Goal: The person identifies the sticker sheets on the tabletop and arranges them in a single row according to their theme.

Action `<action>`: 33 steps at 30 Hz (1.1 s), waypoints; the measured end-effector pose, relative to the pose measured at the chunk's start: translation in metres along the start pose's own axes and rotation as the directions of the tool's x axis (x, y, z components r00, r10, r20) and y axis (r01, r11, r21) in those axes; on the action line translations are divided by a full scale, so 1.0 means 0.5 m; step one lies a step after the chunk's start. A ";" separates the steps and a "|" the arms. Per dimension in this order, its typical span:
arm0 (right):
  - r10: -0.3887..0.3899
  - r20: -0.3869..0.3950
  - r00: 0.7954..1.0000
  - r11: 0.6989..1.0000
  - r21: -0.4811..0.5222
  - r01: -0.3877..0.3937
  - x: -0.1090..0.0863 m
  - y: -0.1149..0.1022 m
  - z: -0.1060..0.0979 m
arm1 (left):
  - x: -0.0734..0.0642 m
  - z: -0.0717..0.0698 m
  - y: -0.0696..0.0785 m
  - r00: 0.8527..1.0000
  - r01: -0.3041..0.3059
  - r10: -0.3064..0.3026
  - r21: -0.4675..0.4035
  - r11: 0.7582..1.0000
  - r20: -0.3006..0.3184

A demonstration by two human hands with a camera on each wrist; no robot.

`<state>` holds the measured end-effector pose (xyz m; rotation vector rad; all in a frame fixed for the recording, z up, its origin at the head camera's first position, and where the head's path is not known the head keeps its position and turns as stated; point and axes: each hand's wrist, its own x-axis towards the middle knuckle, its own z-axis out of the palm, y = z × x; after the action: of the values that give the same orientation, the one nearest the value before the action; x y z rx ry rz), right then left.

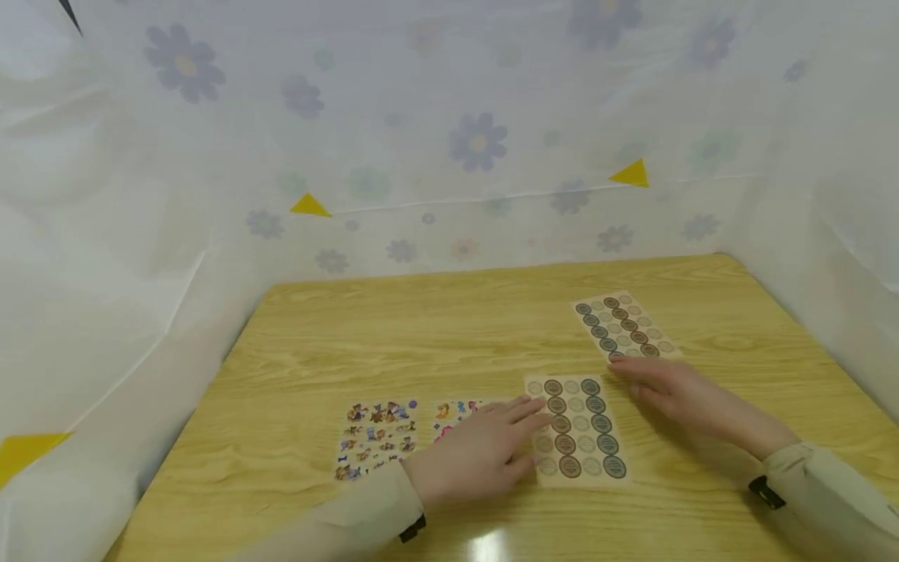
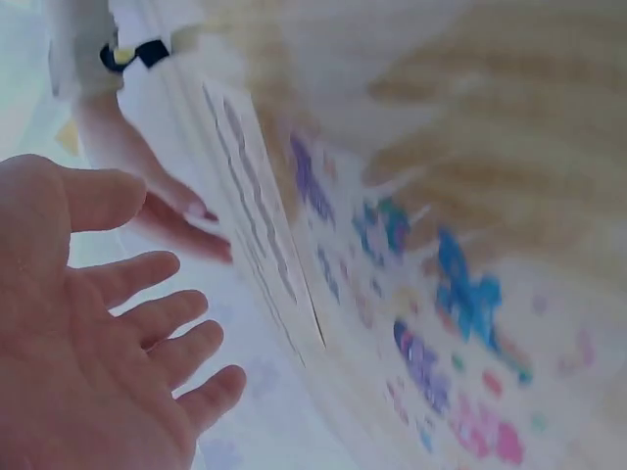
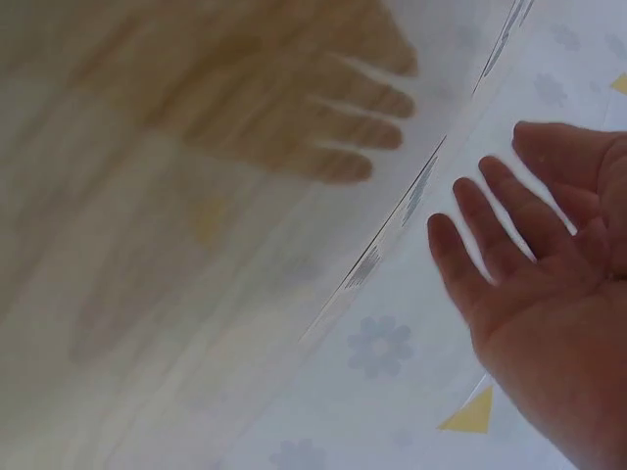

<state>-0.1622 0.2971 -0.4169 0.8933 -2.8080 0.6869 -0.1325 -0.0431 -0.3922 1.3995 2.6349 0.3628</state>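
My left hand point(image 1: 485, 449) is spread with straight fingers, palm down, over a sheet of colourful pony-like stickers point(image 1: 444, 421) and covers much of it. Its fingertips overlap the left edge of a sheet of round printed stickers point(image 1: 577, 429). In the left wrist view the same hand point(image 2: 108, 333) has its fingers apart and nothing in them. My right hand point(image 1: 691, 398) reaches in from the right, its fingertips at the near edge of a second sheet of round stickers point(image 1: 621, 324). The right wrist view shows that palm point(image 3: 549, 255) holding nothing, fingers loosely extended.
Left of the pony sheet lies a sheet of small cartoon stickers point(image 1: 375, 437). All the sheets are flat on a wood-grain table point(image 1: 393, 336). A white flowered curtain point(image 1: 421, 156) rises behind it, with yellow triangles point(image 1: 311, 206) on it.
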 end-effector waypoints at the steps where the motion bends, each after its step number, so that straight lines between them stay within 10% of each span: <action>1: 0.022 -0.011 1.000 1.000 0.007 -0.022 -0.001 0.001 -0.002 | 0.004 -0.005 -0.008 1.000 0.000 0.000 -0.005 1.000 -0.023; 14: 0.395 -0.061 0.917 0.918 -0.003 -0.395 -0.010 0.052 -0.043 | 0.076 -0.055 -0.123 0.977 0.190 -0.203 -0.153 0.970 -0.071; 33: 0.508 -0.012 0.862 0.860 -0.057 -0.507 0.024 0.095 -0.036 | 0.252 -0.054 -0.225 0.976 0.205 -0.218 -0.300 0.932 -0.010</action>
<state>-0.1999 0.3335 -0.4164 0.1228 -3.0656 0.6462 -0.2988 -0.0036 -0.3979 1.0146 2.5931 0.7335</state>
